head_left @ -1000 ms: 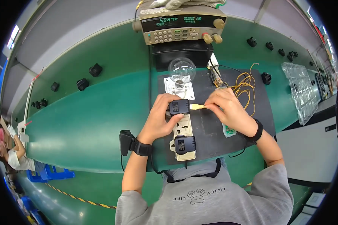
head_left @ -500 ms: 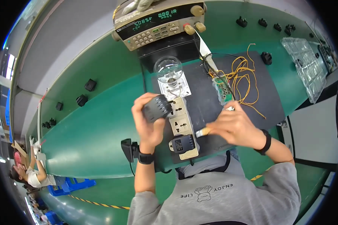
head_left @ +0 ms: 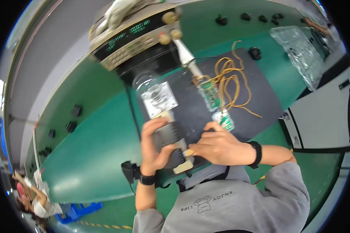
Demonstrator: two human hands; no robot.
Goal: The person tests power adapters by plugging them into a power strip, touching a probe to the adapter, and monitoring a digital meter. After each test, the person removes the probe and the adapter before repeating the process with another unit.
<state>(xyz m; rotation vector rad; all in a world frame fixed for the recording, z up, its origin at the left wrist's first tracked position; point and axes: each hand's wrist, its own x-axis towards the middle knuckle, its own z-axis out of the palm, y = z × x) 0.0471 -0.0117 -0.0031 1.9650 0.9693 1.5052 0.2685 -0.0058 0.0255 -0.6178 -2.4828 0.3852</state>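
Observation:
My left hand [head_left: 153, 145] is closed round a black power adapter [head_left: 166, 134] with a ribbed side, held over the cream power strip [head_left: 184, 167]. A second dark adapter [head_left: 178, 157] sits on the strip just below, partly hidden. Between the fingertips of my right hand [head_left: 223, 148] is a small tan piece with a whitish end [head_left: 189, 152], pointing toward the adapters. Whether it touches them I cannot tell. Beside that hand's knuckles lies a small green board in clear wrapping [head_left: 223, 119]. The strip's far end meets a white lamp base [head_left: 165, 97] with a clear bulb [head_left: 144, 82].
A bench instrument [head_left: 136, 42] with white gloves [head_left: 120, 13] on top stands at the back. Another green circuit board [head_left: 210, 95] and loose yellow wires [head_left: 241, 89] lie on the dark mat [head_left: 260, 112]. Clear plastic trays [head_left: 299, 54] rest at the right; a person sits far left.
My left hand has lowered the adapter toward the strip. My right hand has moved left with the tan piece, close to the adapters. The whole view has shifted and tilted.

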